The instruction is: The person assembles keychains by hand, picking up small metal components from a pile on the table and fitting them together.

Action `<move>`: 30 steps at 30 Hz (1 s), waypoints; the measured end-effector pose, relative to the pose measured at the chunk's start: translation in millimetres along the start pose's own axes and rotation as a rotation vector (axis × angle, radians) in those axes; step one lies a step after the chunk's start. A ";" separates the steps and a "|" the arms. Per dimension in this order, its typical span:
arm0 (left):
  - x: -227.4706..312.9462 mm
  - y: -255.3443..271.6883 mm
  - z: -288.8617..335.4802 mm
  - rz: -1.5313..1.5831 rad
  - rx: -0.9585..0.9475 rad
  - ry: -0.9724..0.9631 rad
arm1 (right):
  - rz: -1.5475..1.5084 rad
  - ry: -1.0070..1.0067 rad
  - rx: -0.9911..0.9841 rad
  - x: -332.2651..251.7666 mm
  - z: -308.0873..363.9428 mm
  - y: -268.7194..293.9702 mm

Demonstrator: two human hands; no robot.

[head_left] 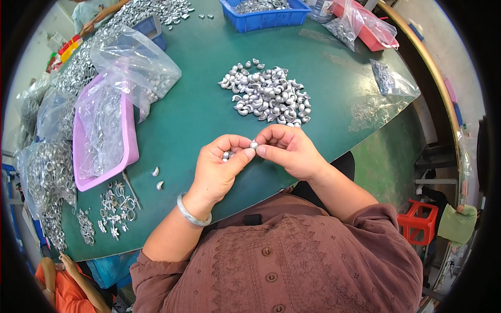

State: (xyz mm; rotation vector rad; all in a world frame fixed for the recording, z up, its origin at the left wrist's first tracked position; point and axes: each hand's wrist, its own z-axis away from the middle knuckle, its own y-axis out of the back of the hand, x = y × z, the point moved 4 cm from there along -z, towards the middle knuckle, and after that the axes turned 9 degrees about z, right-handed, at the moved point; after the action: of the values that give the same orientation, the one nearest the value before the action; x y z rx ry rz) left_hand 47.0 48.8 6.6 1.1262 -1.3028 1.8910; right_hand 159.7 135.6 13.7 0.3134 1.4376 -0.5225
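Between the fingertips of both my hands is a small silver curved metal piece point(254, 144). My left hand point(222, 159) pinches it from the left, and more silver pieces point(227, 155) are tucked in its curled fingers. From the right, my right hand point(291, 151) grips the same piece with thumb and forefinger. Just beyond my hands lies a pile of silver curved pieces point(271, 94) of like shape on the green table point(193, 109). Two loose curved pieces point(159, 185) rest left of my left wrist.
A pink basket point(130, 138) with plastic bags stands at left, beside flat silver parts point(117, 206) and filled bags point(49, 167). Blue point(266, 21) and red point(368, 26) trays sit at the far edge. Other people work at far left and lower left. A red stool point(418, 221) stands right.
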 end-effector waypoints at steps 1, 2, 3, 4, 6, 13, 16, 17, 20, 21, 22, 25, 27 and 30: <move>0.0 0.4 0.2 -0.009 -0.001 -0.005 | -0.006 -0.029 -0.002 -0.1 -0.1 -0.2; 0.1 -0.6 0.2 -0.008 -0.003 -0.005 | -0.005 -0.028 0.000 1.1 -0.3 0.3; 0.6 -2.3 0.2 0.005 -0.013 -0.009 | -0.053 -0.042 -0.008 4.1 -0.9 0.5; 1.3 -3.7 0.2 0.019 -0.023 -0.014 | -0.102 -0.055 -0.016 6.5 -1.3 0.6; 2.3 -4.8 0.4 0.039 -0.031 -0.010 | -0.115 -0.069 -0.015 8.4 -2.1 0.9; 2.8 -1.5 0.0 0.070 -0.058 -0.013 | -0.166 -0.067 0.006 9.1 -3.2 -0.6; 1.9 -0.9 -0.3 0.095 -0.052 -0.033 | -0.163 -0.050 0.022 8.7 -3.4 -1.3; 1.3 0.2 -0.5 0.095 -0.052 -0.034 | -0.163 -0.050 0.022 8.4 -3.5 -1.7; -0.6 2.7 -0.5 0.016 -0.028 -0.009 | -0.173 -0.049 0.041 7.8 -4.1 -2.5; -0.7 1.8 -0.6 0.009 -0.003 -0.006 | -0.184 -0.047 0.056 8.1 -4.2 -2.8; -0.9 1.8 -0.6 0.003 0.022 -0.004 | -0.196 -0.044 0.070 8.5 -4.3 -2.9; -3.6 4.3 -0.9 0.088 -0.006 0.034 | -0.182 -0.029 0.092 9.3 -4.7 -3.1; -3.0 4.3 -0.9 0.093 -0.001 0.043 | -0.183 -0.026 0.096 9.2 -4.8 -4.0; -1.9 3.5 -0.7 0.090 0.008 0.055 | -0.177 -0.013 0.099 9.0 -4.5 -4.6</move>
State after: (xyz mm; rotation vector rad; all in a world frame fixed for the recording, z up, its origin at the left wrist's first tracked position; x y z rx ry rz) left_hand 44.9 48.3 3.3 1.0276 -1.3370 1.9800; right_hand 153.9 132.6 4.8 0.2618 1.4369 -0.7397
